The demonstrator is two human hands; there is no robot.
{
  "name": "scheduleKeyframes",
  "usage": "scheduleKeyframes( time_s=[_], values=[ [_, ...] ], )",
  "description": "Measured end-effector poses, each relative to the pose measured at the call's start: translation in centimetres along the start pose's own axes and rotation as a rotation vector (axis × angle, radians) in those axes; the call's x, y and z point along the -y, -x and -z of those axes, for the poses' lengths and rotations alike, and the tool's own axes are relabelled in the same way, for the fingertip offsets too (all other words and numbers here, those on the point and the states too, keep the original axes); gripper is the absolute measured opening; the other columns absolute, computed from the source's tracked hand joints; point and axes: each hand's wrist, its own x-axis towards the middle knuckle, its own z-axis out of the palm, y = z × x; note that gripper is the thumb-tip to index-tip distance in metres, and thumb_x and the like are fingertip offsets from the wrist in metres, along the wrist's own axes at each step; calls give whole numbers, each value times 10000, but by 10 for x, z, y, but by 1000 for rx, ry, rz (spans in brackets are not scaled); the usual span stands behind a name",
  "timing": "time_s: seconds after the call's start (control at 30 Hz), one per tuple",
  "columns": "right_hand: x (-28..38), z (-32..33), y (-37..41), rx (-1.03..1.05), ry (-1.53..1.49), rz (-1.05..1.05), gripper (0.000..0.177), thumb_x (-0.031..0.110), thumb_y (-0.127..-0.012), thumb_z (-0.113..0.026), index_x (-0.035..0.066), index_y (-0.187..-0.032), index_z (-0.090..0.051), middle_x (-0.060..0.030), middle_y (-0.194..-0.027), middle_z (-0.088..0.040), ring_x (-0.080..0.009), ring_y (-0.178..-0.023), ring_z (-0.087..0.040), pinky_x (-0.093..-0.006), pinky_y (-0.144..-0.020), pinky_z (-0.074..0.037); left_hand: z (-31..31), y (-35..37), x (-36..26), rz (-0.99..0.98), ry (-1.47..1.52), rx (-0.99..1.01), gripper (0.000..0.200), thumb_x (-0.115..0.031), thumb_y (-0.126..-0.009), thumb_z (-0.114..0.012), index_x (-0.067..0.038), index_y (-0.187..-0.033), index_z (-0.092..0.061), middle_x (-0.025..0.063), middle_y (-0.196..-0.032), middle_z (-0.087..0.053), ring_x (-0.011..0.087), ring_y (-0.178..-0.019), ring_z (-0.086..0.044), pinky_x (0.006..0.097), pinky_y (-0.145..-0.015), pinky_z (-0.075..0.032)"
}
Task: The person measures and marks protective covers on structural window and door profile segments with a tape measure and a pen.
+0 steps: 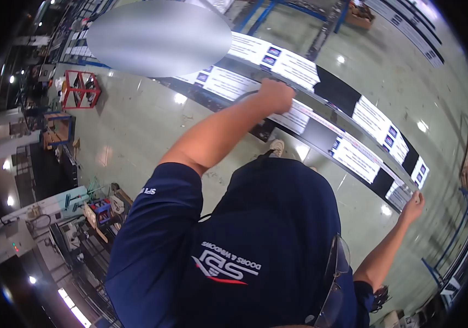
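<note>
Long window or door profiles (286,68) lie side by side across a bench, covered in white, black and grey film with blue logos. My left hand (277,95) is closed in a fist, knuckles up, over the middle of the profiles; what sits inside it is hidden. A thin pale strip with reddish marks (348,136) runs along the nearer profile (357,158) from below that fist towards the right. At the right-hand end my right hand (414,205) is closed, its fingertips on the profile's end.
A blurred oval covers the far left of the profiles. A red metal frame cart (81,89) stands on the floor at left, near a wooden-shelved cart (59,128). Machinery (75,246) lines the lower left. More dark profiles (408,27) lie at upper right, a blue rack (466,213) at far right.
</note>
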Motion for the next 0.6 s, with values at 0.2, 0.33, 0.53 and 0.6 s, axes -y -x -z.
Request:
scheduleKeyframes(
  time_s=[0.2,0.33,0.53,0.6],
  values=[
    [76,-1,56,-91,-187,201,470,343,-942,-692,20,-1280,-640,-192,-1040,-680,-294,-1026,-638,-407,-931,-475,-16,25,-2,-142,324,-100,253,-294,-871,-532,-142,-892,-734,152,-917,-727,368,-879,-693,491,-775,-551],
    [175,28,105,-301,135,573,410,289,-960,-684,56,-1294,-641,-162,-1198,-617,-308,-1173,-559,-435,-1009,-422,-14,42,1,-140,505,-59,232,-302,-875,-562,-128,-866,-715,155,-920,-714,371,-893,-678,490,-779,-535],
    [259,29,114,-367,-152,739,434,230,-979,-664,48,-1361,-567,-174,-1396,-478,-315,-1303,-450,-438,-1107,-350,18,68,28,-107,713,4,624,-603,-918,-592,-94,-1278,-575,200,-1068,-692,392,-995,-661,463,-843,-509],
    [275,14,111,-418,-340,839,437,200,-985,-649,8,-1360,-529,-167,-1363,-478,-308,-1288,-452,-430,-1111,-339,28,70,32,-61,720,13,748,-622,-917,-609,-97,-1424,-450,185,-1014,-692,359,-938,-676,427,-804,-513]
  ],
)
